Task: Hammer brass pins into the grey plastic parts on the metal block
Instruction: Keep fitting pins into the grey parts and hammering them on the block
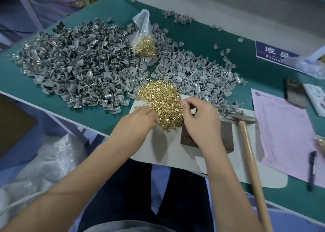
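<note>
A loose heap of brass pins (161, 100) lies on a pale mat (168, 152) at the table's near edge. My left hand (139, 119) rests at the heap's left side, its fingers bent down into the pins and the fingertips buried. My right hand (198, 115) hovers at the heap's right side, over the dark metal block (226, 135). Its fingers are curled and the thumb points at the pins; whatever is inside it is hidden. Grey plastic parts (197, 73) are piled behind the pins. A wooden-handled hammer (249, 154) lies to the right of the block.
A larger pile of grey parts with pins (73, 66) covers the left of the green table (202, 36). A plastic bag of brass pins (145, 45) stands between the piles. A pink form (281, 133), a pen (312, 170) and a blue sign (274, 53) are at the right.
</note>
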The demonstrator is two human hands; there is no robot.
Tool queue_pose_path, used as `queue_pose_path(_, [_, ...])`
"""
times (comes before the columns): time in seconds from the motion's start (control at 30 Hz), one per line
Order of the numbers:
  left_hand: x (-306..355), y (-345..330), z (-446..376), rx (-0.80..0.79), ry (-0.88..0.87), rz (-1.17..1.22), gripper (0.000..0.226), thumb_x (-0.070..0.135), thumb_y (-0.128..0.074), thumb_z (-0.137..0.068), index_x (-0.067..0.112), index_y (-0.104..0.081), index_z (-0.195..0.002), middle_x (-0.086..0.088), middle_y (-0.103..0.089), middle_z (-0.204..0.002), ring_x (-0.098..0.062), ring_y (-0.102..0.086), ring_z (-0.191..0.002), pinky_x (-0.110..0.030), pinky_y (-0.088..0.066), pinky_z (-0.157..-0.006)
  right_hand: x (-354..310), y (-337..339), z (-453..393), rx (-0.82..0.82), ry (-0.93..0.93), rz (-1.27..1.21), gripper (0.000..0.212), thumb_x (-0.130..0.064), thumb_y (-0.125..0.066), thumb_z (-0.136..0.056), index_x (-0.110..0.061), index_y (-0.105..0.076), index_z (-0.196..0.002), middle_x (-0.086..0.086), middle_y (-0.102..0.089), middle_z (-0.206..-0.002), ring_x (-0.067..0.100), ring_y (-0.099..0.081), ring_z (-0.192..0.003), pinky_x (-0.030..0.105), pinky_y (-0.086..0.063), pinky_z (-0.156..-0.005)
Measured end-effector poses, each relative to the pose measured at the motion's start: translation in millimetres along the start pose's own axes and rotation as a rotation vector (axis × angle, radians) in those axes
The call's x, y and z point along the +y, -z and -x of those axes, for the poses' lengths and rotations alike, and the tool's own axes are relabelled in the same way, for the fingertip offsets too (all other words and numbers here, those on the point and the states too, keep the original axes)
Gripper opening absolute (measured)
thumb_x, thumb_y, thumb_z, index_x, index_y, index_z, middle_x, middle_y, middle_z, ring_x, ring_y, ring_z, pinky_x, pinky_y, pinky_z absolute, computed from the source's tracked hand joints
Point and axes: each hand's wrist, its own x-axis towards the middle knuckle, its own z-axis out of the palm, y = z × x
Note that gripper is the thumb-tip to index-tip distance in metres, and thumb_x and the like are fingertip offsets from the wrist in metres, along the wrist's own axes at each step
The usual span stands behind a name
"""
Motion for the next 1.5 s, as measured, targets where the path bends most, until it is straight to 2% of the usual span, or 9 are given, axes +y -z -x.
queue_pose_path(0.17, [3.9, -2.4, 2.6, 0.042, -0.014, -0.126, 0.019, 0.013, -0.060, -0.098, 0.026, -0.055, -0.111, 0.009, -0.048, -0.109, -0.014, -0.047, -0.103, -0.032, -0.049, -0.066, 0.6, -0.1, 1.6, -0.004, 0.000, -0.050, 0.019, -0.030, -0.056, -0.101, -0.027, -0.074, -0.095, -0.014, -0.071, -0.088, 0.014, -0.063, -0.088, 0.033, -0.052, -0.075])
queue_pose_path(0.3, [16.2, 6.1, -3.8, 0.198, -0.033, 0.040, 0.004, 0.017, -0.052, -0.101, 0.020, -0.055, -0.100, 0.008, -0.049, -0.103, -0.016, -0.047, -0.097, -0.033, -0.043, -0.060, 6.8, 8.2, 0.1, 0.094, -0.109, -0.430, 0.018, -0.025, -0.061, -0.099, -0.033, -0.072, -0.109, -0.017, -0.071, -0.094, 0.004, -0.064, -0.086, 0.014, -0.049, -0.072])
queue_pose_path(0.4, [25.0, 7.1, -20.7, 0.203, 0.027, 0.266, 0.008, 0.024, -0.049, -0.103, 0.025, -0.056, -0.103, 0.017, -0.050, -0.102, -0.006, -0.045, -0.091, -0.032, -0.040, -0.069, 14.4, 18.3, -1.6, 0.146, -0.211, -0.661, 0.022, -0.017, -0.062, -0.100, -0.032, -0.072, -0.112, -0.011, -0.072, -0.097, 0.004, -0.064, -0.088, 0.021, -0.050, -0.079])
queue_pose_path(0.5, [37.6, 5.5, -42.8, 0.136, 0.019, 0.488, 0.014, 0.034, -0.046, -0.105, 0.029, -0.056, -0.097, 0.016, -0.054, -0.090, -0.003, -0.049, -0.082, -0.034, -0.043, -0.069, 17.8, 28.2, -1.7, 0.135, -0.269, -0.826, 0.018, -0.012, -0.065, -0.098, -0.024, -0.074, -0.110, 0.000, -0.071, -0.091, 0.009, -0.059, -0.074, 0.024, -0.051, -0.068])
queue_pose_path(0.77, [61.4, 5.1, -86.2, 0.017, -0.016, 0.742, 0.018, 0.033, -0.057, -0.101, 0.024, -0.069, -0.091, 0.012, -0.068, -0.085, -0.004, -0.062, -0.083, -0.019, -0.046, -0.069, 22.9, 40.9, -3.6, 0.028, -0.165, -0.739, 0.014, -0.007, -0.075, -0.091, -0.014, -0.080, -0.102, 0.005, -0.076, -0.086, 0.020, -0.072, -0.071, 0.029, -0.056, -0.049])
queue_pose_path(0.93, [57.7, 7.3, -100.8, -0.060, 0.016, 0.876, 0.029, 0.043, -0.059, -0.097, 0.021, -0.074, -0.086, 0.003, -0.073, -0.079, -0.015, -0.065, -0.072, -0.031, -0.051, -0.066, 28.3, 37.6, -5.9, 0.108, -0.142, -0.768, 0.010, -0.010, -0.073, -0.092, -0.017, -0.077, -0.099, 0.004, -0.075, -0.086, 0.017, -0.069, -0.066, 0.027, -0.052, -0.043])
queue_pose_path(1.07, [51.3, -1.9, -112.5, 0.072, 0.106, 0.443, 0.013, 0.046, -0.061, -0.096, 0.035, -0.067, -0.098, 0.021, -0.068, -0.094, 0.000, -0.062, -0.087, -0.031, -0.052, -0.073, 31.1, 36.5, -7.6, 0.153, -0.218, -0.914, 0.013, -0.008, -0.064, -0.088, -0.020, -0.070, -0.086, 0.009, -0.073, -0.089, 0.022, -0.069, -0.069, 0.030, -0.051, -0.045])
queue_pose_path(1.17, [50.4, -10.2, -119.1, 0.107, 0.118, 0.143, 0.024, 0.055, -0.067, -0.088, 0.038, -0.061, -0.103, 0.019, -0.060, -0.100, -0.004, -0.057, -0.093, -0.029, -0.043, -0.070, 32.1, 34.9, -8.1, 0.124, -0.228, -0.869, 0.024, -0.001, -0.059, -0.082, -0.023, -0.067, -0.076, 0.011, -0.069, -0.080, 0.027, -0.070, -0.068, 0.032, -0.054, -0.048])
queue_pose_path(1.5, [59.9, -8.4, -112.2, 0.153, 0.099, 0.106, 0.011, 0.040, -0.066, -0.093, 0.037, -0.066, -0.104, 0.013, -0.064, -0.106, -0.014, -0.056, -0.107, -0.034, -0.048, -0.075, 31.9, 38.6, -7.0, 0.052, -0.222, -0.837, 0.017, 0.005, -0.075, -0.087, -0.011, -0.075, -0.089, 0.006, -0.070, -0.078, 0.020, -0.066, -0.073, 0.029, -0.060, -0.059])
